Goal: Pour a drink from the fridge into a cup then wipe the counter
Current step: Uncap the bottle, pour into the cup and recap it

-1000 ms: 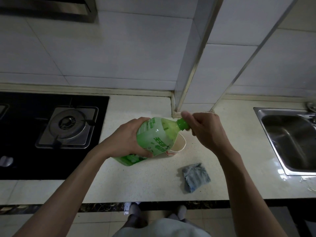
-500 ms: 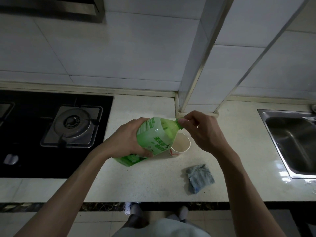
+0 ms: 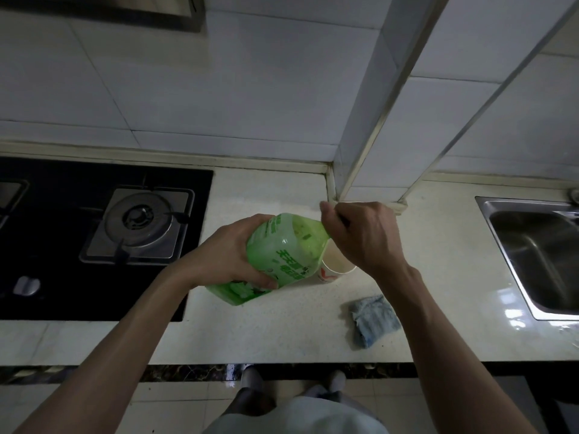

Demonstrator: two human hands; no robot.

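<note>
A green plastic drink bottle (image 3: 282, 255) is tilted over the pale counter (image 3: 282, 333), its neck pointing right. My left hand (image 3: 228, 255) grips its body from the left. My right hand (image 3: 360, 236) is curled round the neck and covers the cap, which is hidden. Just under the neck stands a white paper cup (image 3: 336, 267) with red print, partly covered by the bottle and my right hand. A crumpled blue-grey cloth (image 3: 374, 319) lies on the counter to the right of the cup.
A black gas hob (image 3: 103, 233) with a steel burner fills the left of the counter. A steel sink (image 3: 539, 255) is set in at the right. A tiled wall and a projecting column (image 3: 369, 120) stand behind. The counter's front edge is near me.
My right hand has closed further over the bottle's neck, so the green cap no longer shows. The bottle stays tilted above the cup.
</note>
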